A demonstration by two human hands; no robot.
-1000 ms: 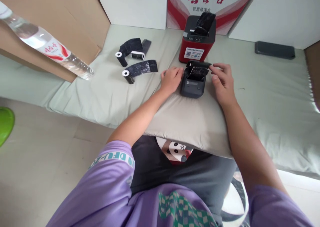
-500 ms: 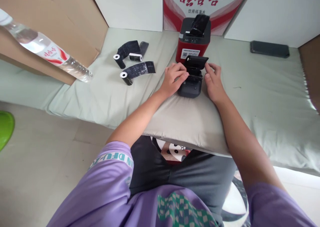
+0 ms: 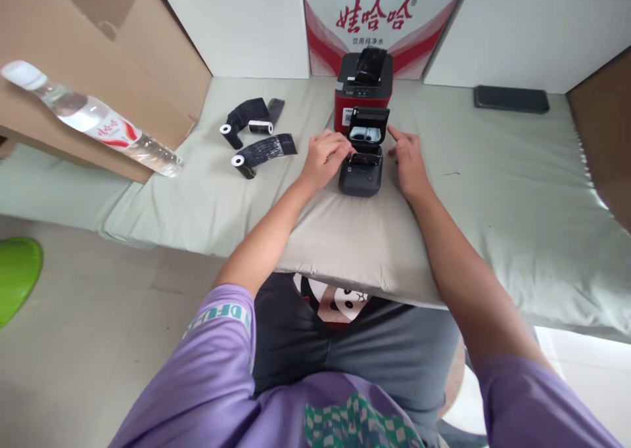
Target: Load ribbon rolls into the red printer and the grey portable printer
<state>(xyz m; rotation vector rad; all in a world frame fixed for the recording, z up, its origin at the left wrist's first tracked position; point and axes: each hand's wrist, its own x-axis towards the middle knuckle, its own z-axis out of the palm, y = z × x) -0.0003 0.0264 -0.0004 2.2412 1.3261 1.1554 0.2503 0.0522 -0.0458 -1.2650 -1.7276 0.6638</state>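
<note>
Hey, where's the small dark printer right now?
In the head view the small dark printer sits mid-frame on the pale green pad, lid up, between the left hand and right hand, just in front of the red printer.

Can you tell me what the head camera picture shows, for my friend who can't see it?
A person's left hand and right hand rest on either side of a small dark printer with its lid standing open, on a pale green mat. Behind it stands a red printer; black paper rolls lie to the left, near a water bottle.
</note>
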